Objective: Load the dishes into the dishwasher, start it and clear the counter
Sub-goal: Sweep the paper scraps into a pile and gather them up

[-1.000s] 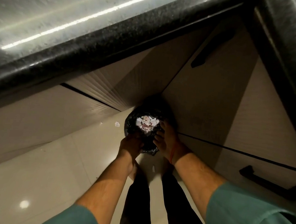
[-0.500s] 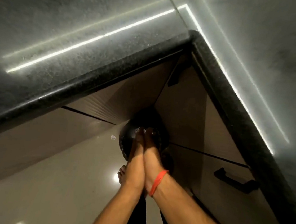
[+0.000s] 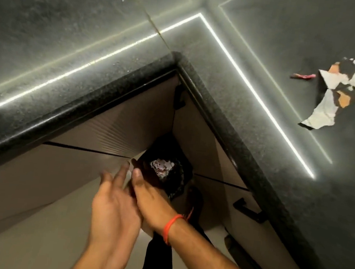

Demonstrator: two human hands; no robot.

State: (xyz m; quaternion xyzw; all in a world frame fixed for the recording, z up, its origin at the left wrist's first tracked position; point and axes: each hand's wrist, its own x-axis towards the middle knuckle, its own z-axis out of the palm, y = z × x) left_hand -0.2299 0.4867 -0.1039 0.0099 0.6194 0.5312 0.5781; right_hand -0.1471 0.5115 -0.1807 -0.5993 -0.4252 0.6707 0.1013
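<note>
The dark speckled stone table [image 3: 229,109] wraps an inside corner, its thick rounded edge running from 8 o'clock up to the corner just above centre and then down toward 4 o'clock. Below that edge brown cabinet fronts [image 3: 107,132] meet in a vertical seam, leaving a wedge of pale glossy floor [image 3: 43,236] open toward 7 o'clock.

In the corner, on the floor under the edge, sits a black bin bag [image 3: 174,177], crinkled and shiny, its mouth open on torn pale paper [image 3: 161,167].

Both forearms reach in from 6 o'clock. The left hand [image 3: 113,206] is spread, fingers straight and apart, holding nothing, just at 9 o'clock of the bag. The right hand [image 3: 147,194], with an orange band [image 3: 168,226] at the wrist, lies flat against the left, fingers extended and reaching the bag's near rim; whether they grip it cannot be told.

On the table at 2 o'clock, well apart from the hands, lie torn scraps of white, orange and black wrapper [image 3: 339,85], with a small pink piece [image 3: 303,76] just beside them. Black bar handles [image 3: 249,211] stand on the right-hand cabinets.
</note>
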